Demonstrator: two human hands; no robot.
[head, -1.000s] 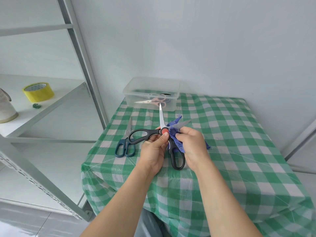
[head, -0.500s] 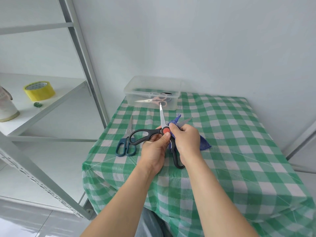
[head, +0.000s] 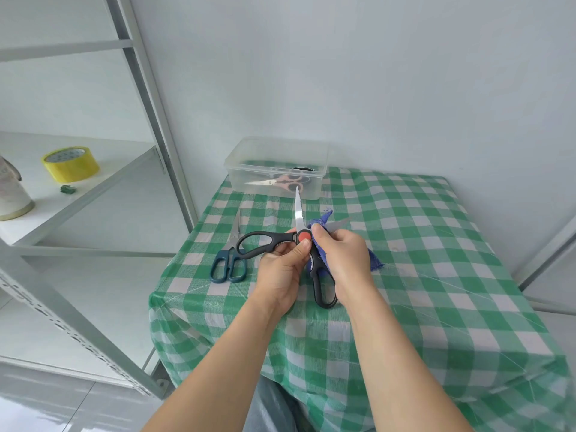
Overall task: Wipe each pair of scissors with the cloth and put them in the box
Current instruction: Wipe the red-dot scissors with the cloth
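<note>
Lying inside clear box [head: 317, 182]: pink scissors [head: 291, 181]

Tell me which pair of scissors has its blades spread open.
The black-handled scissors with the red pivot; the blue-handled pair and the pink pair look closed.

Bare left hand [head: 280, 269] and right hand [head: 343, 257], short nails
Both forearms [head: 218, 363] are uncovered down to the frame edge; a grey-blue garment [head: 271, 406] shows low between them, over the lap.
</note>
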